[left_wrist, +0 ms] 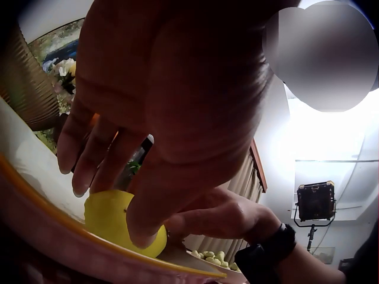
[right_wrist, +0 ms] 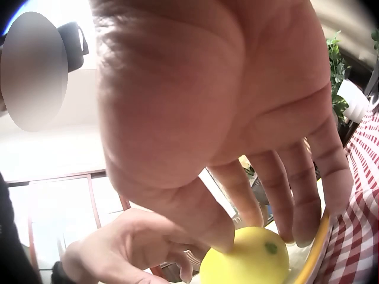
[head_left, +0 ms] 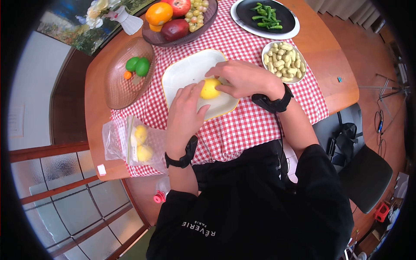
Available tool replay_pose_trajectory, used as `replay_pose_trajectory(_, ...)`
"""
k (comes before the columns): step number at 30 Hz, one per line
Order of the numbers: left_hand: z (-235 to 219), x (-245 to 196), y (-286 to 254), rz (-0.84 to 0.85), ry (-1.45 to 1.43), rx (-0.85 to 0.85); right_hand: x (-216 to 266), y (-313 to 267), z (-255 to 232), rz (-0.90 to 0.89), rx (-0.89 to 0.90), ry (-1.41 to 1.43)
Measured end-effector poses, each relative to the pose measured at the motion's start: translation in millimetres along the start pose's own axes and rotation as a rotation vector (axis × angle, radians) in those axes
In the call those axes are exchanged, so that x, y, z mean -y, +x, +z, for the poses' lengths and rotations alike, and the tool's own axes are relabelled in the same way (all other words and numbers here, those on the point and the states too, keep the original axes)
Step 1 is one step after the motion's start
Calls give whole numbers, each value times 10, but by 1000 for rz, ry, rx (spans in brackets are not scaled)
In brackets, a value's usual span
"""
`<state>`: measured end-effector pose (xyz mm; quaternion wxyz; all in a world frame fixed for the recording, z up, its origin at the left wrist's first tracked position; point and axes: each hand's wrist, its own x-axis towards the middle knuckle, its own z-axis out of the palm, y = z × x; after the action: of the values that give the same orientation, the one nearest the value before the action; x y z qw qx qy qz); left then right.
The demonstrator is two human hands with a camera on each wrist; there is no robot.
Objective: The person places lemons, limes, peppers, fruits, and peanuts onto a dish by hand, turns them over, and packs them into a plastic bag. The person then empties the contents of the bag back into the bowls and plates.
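Observation:
A yellow fruit [head_left: 210,89] [left_wrist: 109,222] [right_wrist: 249,260] sits in a white dish with a yellow rim [head_left: 177,71]. On its left side, the fingertips of my left hand [head_left: 186,112] [left_wrist: 172,89] touch it; these fingers are nearly straight, with the thumb lower down. My right hand [head_left: 247,78] [right_wrist: 219,89] reaches in from the other side, its thumb against the fruit and its fingers arched around the upper side. A small green mark shows on the peel in the right wrist view. The hands hide part of the fruit.
A clear bag [head_left: 119,141] with yellow fruits lies at the near left. Around the dish stand a brown basket [head_left: 115,84] with green fruits, a large fruit bowl [head_left: 210,21], a black plate [head_left: 249,19] of green peppers and a bowl of peanuts [head_left: 284,63]. The checked cloth [head_left: 221,138] lies underneath.

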<state>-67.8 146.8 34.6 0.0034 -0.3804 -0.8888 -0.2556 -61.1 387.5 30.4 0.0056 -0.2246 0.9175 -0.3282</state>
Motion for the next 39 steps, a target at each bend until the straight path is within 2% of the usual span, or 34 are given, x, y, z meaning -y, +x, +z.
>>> replay_pose_trajectory(5,13,205,142,-55,-16,44,93,-1,-36,2,-50,-53)
replay_pose_trajectory(10,50,303,243,9,-21,33,-16,29,101,-36,-72,-109)
replay_pose_trajectory(12,61,275,226,6,-83,-2,-54,56,152,-134,-196,-154)
replay_pose_trajectory(16,98,299,185,6,-235,-85,-55,64,144,-141,-177,-167)
replay_pose_trajectory(18,108,297,160,21,-270,-104,11,58,85,-4,-121,-14)
replay_pose_trajectory(19,100,306,149,43,-289,-129,49,65,40,1,-115,-13)
replay_pose_trajectory(21,115,338,124,37,-328,-107,106,96,-40,130,71,25)
replay_pose_trajectory(22,117,345,116,32,-362,-87,75,103,-5,129,76,24)
replay_pose_trajectory(24,98,332,109,0,-368,-88,-27,99,93,-30,-75,-2)
replay_pose_trajectory(27,118,311,112,-22,-328,-109,-57,97,116,-104,-114,-76)
replay_pose_trajectory(32,147,368,87,-16,-223,-161,-45,61,113,-129,-122,-95)
replay_pose_trajectory(37,135,327,75,-33,-184,-120,-39,93,180,-76,-150,-191)
replay_pose_trajectory(39,128,264,86,-30,-192,-119,-2,80,110,-45,-56,-184)
